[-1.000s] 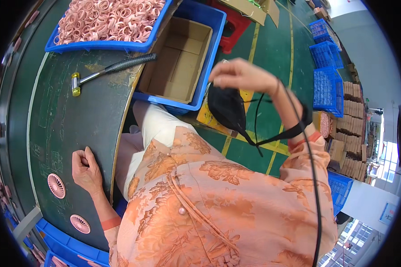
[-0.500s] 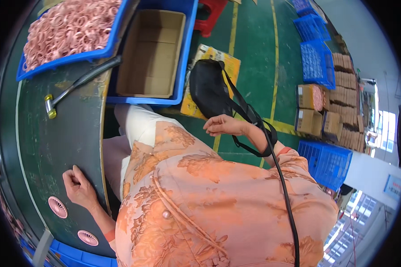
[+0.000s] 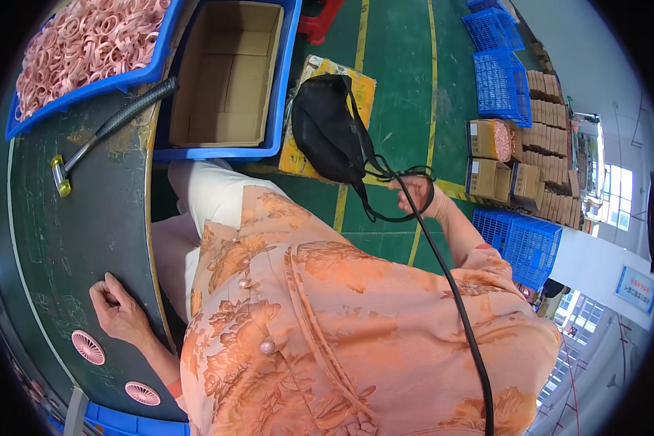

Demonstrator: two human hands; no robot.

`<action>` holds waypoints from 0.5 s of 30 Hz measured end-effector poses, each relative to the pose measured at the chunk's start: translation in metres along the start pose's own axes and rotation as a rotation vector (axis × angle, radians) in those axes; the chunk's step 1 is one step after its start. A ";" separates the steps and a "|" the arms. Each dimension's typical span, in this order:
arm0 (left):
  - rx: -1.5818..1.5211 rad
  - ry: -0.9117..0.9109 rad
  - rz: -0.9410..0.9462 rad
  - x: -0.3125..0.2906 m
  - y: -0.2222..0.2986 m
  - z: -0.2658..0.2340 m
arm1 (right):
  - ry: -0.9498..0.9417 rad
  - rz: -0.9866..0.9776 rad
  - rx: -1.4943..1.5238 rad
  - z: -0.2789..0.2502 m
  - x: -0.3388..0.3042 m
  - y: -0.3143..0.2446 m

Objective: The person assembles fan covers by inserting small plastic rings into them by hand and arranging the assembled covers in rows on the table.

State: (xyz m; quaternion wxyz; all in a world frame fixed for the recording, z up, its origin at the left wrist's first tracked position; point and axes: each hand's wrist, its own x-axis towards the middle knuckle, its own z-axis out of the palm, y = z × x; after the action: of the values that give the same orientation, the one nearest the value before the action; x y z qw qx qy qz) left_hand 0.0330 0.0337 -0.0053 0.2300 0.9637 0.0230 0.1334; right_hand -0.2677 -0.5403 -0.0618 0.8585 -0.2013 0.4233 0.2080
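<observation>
Where the bag (image 3: 327, 134) hung lifted a second ago, it now rests by the box (image 3: 229, 76); right hand (image 3: 414, 192) grips its strap (image 3: 400, 200), left hand (image 3: 120, 312) half-curled, empty, on bench (image 3: 73, 232).

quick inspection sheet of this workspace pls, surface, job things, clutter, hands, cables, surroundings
surface: dark green work table, scuffed, curved edge.
job's things: black bag resting on a yellow carton on the floor, its strap looped at the right hand.
clutter: hammer and two pink round slotted discs on the table; blue bin of pink rings; open cardboard box in a blue crate.
grippers: left hand resting on the table, holding nothing; right hand gripping the strap.
cables: black cord running over the orange shirt.
surroundings: green floor with yellow lines, blue crates, stacked cartons.
</observation>
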 end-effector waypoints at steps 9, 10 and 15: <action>-0.035 -0.008 -0.014 0.001 -0.001 0.000 | 0.199 0.093 -0.532 0.073 0.036 0.013; -0.034 -0.006 -0.013 0.001 -0.002 -0.001 | 0.164 0.152 -0.729 0.090 0.045 0.022; -0.046 -0.011 0.011 0.004 0.002 0.000 | 0.086 -0.033 -1.565 0.134 0.123 0.075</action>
State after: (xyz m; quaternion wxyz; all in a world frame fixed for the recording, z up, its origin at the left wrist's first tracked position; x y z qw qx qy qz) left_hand 0.0368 0.0324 -0.0033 0.2514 0.9590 0.0133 0.1299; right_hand -0.1530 -0.3847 -0.0993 0.4529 -0.7620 0.1835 0.4249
